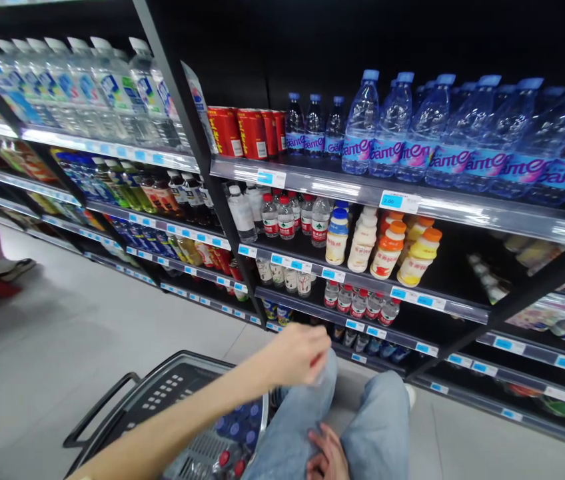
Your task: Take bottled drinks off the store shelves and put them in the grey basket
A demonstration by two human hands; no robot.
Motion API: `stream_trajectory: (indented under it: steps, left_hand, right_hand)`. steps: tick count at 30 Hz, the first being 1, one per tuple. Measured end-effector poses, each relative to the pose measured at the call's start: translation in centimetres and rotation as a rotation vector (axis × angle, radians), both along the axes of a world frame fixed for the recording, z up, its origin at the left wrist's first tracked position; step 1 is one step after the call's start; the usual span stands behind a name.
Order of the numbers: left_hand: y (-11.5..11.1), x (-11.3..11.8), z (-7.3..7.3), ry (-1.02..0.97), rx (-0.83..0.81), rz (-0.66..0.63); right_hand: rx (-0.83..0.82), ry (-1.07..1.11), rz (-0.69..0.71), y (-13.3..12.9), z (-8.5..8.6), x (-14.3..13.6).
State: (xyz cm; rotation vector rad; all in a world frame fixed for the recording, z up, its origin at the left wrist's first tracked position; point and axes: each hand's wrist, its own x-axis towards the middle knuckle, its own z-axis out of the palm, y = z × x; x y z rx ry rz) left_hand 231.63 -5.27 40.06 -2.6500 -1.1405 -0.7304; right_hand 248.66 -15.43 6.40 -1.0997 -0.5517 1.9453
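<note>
A: What's the biggest thing there?

B: The shelving (332, 181), and in front of it a basket (155, 393), its right rim close beside the person's bent legs (377, 420)

A: And the bottles?

B: 5 small red-capped bottles (359, 305) stand in a row just behind the front edge of a low shelf (312, 309), long axes upright. In the basket, blue-capped bottles (240, 427) lie near its right rim, with more red-capped ones nearer its front

A: Which hand is closer to that row?

B: The left hand (298, 353). From its fingers the row lies beyond and to the right, well apart; its forearm slants across the basket, the hand above a knee

A: Is it holding anything?

B: Its fingers look curled, but they're blurred, so I can't tell whether anything is in them

A: The right hand (331, 453)?

B: Low between the thighs, fingers loosely bent with gaps between them, nothing seen in their grasp
</note>
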Motion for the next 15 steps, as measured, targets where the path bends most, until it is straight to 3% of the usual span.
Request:
stream_trajectory:
  steps: [3,6,10,13,15]
  left_hand:
    - [-3.3,2.4,-3.5,0.05,-0.225,-0.043]
    - [-4.7,4.0,-5.4,0.05,-0.41,-0.003]
    - [-4.2,4.2,-4.9,0.038,-0.518,0.21]
    - [-3.3,2.8,-4.5,0.097,-0.58,0.38]
    - [-2.9,1.5,-4.9,0.14,-0.617,0.42]
  right_hand:
    - [-0.112,0.079,-0.008,-0.1,1.4,0.8]
    - [-0.118,0.13,0.061,-1.4,2.7,1.4]
    - [-0.033,0.192,-0.061,-3.5,5.8,2.1]
    - [-0.055,0.171,-0.002,-4.0,7.6,2.9]
    - [-0.136,0.173,0.046,-3.9,7.9,3.3]
